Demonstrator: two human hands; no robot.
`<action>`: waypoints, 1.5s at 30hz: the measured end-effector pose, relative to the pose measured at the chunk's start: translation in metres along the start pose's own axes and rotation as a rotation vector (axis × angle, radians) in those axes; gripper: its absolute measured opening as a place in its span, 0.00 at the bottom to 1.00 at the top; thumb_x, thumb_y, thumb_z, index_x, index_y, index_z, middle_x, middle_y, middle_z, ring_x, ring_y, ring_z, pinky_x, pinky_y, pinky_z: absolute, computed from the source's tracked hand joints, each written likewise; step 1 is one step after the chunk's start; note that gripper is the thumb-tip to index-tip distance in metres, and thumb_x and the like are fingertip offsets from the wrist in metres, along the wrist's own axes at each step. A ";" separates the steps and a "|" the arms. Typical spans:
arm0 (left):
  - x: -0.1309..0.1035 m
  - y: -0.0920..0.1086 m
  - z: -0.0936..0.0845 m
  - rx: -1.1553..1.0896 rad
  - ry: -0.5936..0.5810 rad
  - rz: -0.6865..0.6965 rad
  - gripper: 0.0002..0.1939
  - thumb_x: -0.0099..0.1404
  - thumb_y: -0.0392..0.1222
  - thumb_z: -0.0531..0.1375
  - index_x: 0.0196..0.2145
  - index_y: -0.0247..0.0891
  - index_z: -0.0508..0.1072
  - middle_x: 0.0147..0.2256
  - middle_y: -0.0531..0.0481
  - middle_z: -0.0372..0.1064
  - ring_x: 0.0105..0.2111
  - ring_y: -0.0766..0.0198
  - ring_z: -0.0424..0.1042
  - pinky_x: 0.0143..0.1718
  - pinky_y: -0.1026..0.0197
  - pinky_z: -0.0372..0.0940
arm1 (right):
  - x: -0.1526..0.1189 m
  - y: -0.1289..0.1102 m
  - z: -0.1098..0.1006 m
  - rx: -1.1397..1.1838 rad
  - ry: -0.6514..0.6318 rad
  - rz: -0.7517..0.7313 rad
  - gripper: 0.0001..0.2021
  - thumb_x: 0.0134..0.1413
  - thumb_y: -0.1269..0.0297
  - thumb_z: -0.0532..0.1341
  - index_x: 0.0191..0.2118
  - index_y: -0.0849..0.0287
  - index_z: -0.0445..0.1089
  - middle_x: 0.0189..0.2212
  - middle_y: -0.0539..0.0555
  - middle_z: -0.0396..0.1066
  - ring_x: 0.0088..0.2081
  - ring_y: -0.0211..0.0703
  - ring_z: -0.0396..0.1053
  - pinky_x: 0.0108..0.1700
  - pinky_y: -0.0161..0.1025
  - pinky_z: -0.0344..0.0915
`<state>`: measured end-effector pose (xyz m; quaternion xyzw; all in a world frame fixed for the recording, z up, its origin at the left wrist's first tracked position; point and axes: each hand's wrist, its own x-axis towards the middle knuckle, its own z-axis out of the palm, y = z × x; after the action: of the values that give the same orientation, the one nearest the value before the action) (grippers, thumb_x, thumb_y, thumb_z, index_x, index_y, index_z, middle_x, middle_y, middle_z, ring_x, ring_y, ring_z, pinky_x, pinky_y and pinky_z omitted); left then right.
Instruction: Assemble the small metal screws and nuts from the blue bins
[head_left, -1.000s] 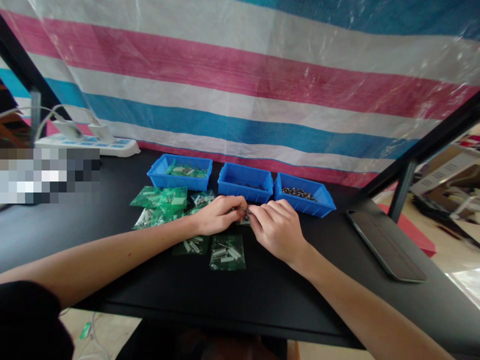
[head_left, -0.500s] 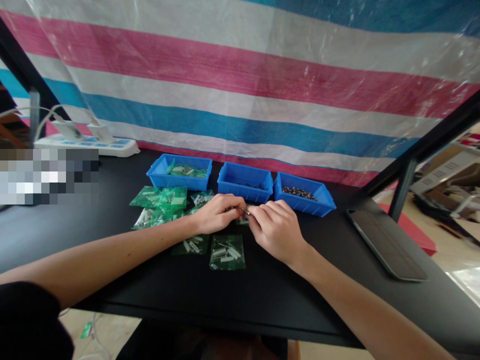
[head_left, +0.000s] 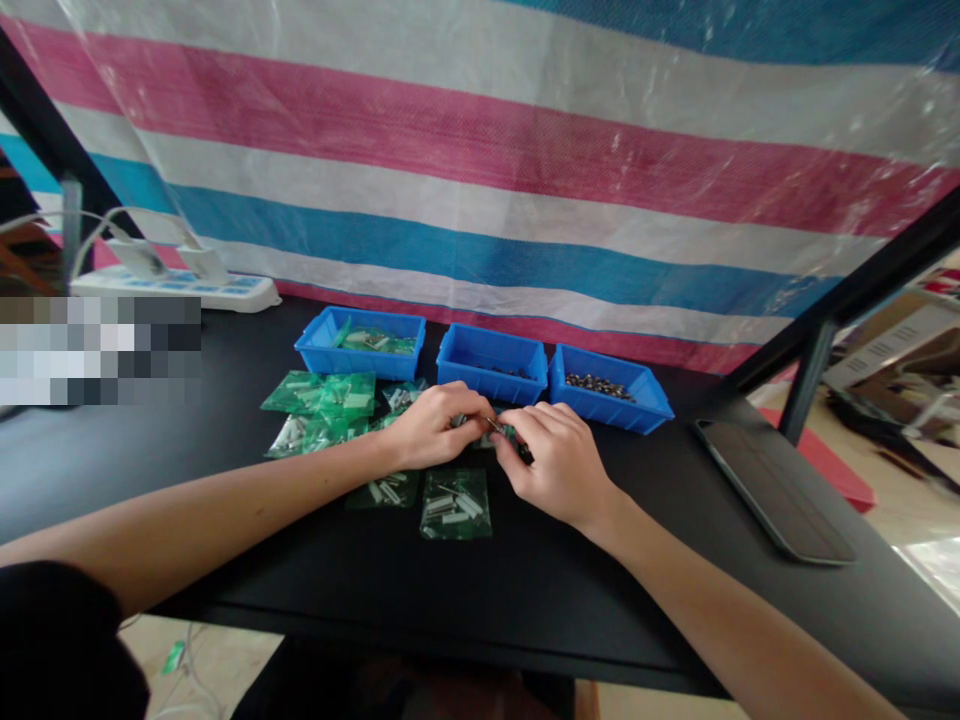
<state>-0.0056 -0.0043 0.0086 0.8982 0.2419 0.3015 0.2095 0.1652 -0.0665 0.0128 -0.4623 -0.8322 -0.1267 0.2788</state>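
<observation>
My left hand and my right hand meet over the middle of the black table. Both pinch a small metal piece between their fingertips; its exact shape is too small to tell. Behind them stand a blue bin of small dark parts, a blue bin of metal parts and a blue bin with green bags. A green bag of white and metal pieces lies just in front of my hands. More green bags are piled left of my left hand, one partly under its wrist.
A dark phone lies at the right of the table. At the back left is a white power strip with plugs and cables. A striped sheet hangs behind, between black frame bars.
The fingers of my right hand have opened slightly around the small piece, showing more behind the thumb. My left hand has barely moved.
</observation>
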 end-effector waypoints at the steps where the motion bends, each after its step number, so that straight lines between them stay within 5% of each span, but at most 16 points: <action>1: 0.000 0.000 0.000 0.000 -0.005 -0.005 0.10 0.62 0.35 0.51 0.29 0.35 0.72 0.28 0.52 0.71 0.31 0.66 0.65 0.35 0.65 0.58 | 0.000 0.000 0.001 0.011 -0.006 0.014 0.06 0.54 0.67 0.55 0.33 0.61 0.69 0.25 0.52 0.70 0.28 0.40 0.64 0.34 0.38 0.53; 18: 0.001 0.000 -0.001 -0.027 -0.105 -0.034 0.11 0.62 0.34 0.49 0.27 0.35 0.70 0.26 0.53 0.68 0.31 0.66 0.64 0.35 0.66 0.56 | -0.002 0.001 0.004 0.111 -0.051 0.094 0.05 0.52 0.68 0.55 0.30 0.61 0.67 0.20 0.49 0.65 0.25 0.38 0.62 0.32 0.36 0.53; 33: 0.002 0.001 -0.002 -0.074 -0.107 -0.031 0.12 0.62 0.35 0.49 0.25 0.34 0.68 0.26 0.52 0.68 0.30 0.66 0.64 0.35 0.66 0.57 | -0.001 0.002 0.004 -0.093 0.005 -0.053 0.06 0.53 0.69 0.55 0.28 0.61 0.67 0.21 0.51 0.68 0.27 0.40 0.62 0.33 0.38 0.51; 45: 0.002 -0.002 -0.001 -0.027 -0.068 0.000 0.12 0.60 0.35 0.48 0.23 0.35 0.69 0.24 0.52 0.68 0.29 0.66 0.63 0.34 0.65 0.57 | 0.000 -0.001 0.003 0.127 -0.102 0.062 0.06 0.55 0.65 0.56 0.31 0.61 0.68 0.23 0.51 0.69 0.27 0.39 0.64 0.33 0.36 0.54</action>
<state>-0.0057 -0.0012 0.0089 0.9051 0.2302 0.2739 0.2299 0.1632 -0.0650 0.0102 -0.4753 -0.8369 -0.0412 0.2684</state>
